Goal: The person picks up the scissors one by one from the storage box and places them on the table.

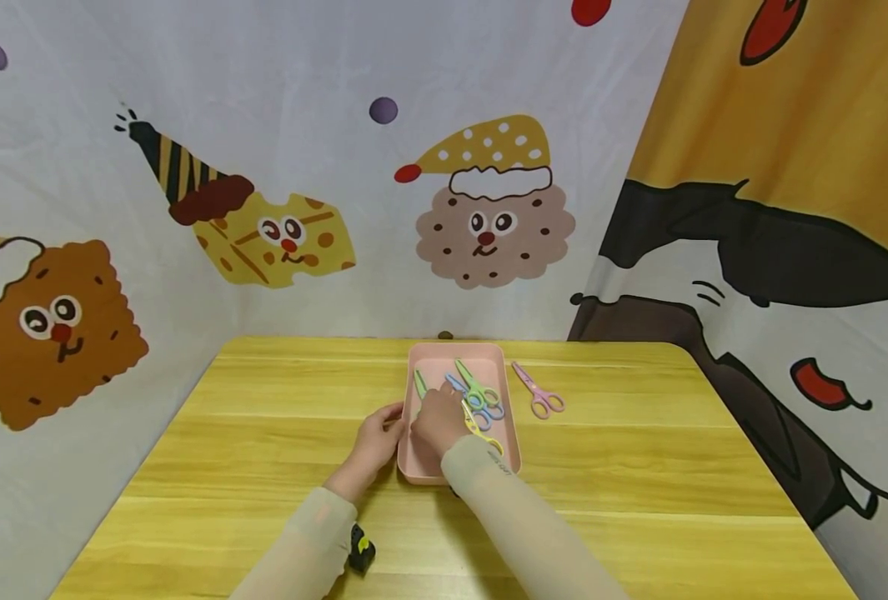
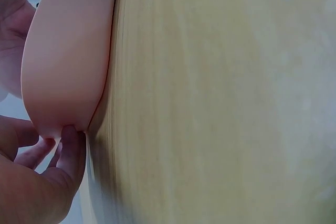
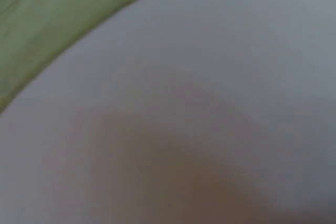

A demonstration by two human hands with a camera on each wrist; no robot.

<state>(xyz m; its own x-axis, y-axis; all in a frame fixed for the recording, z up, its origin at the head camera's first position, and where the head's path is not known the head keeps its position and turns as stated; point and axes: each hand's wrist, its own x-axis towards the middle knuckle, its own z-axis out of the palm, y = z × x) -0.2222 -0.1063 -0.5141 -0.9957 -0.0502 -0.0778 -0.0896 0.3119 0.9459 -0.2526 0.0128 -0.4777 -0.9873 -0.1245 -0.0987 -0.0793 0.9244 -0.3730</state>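
Observation:
A pink tray [image 1: 427, 481] stands on the wooden table. My left hand [image 1: 374, 437] holds its left side; the left wrist view shows fingertips [image 2: 72, 140] against the tray wall [image 2: 68, 61]. Inside the tray, my right hand [image 1: 441, 418] is curled over the handle end of green scissors [image 1: 420, 384], whose blades show beyond it; the fingertips are hidden. Right of that hand lie light green scissors [image 1: 477, 389], blue scissors [image 1: 498, 412] partly under them, and yellow scissors [image 1: 477, 427] partly covered by the right sleeve. The right wrist view is a blur.
Pink scissors [image 1: 539, 394] lie on the table [image 1: 624, 467] just right of the tray. A small black device [image 1: 362, 551] with a yellow-green spot shows beside the left sleeve. Behind the table hangs a cloth [image 1: 323, 308] printed with cartoon figures.

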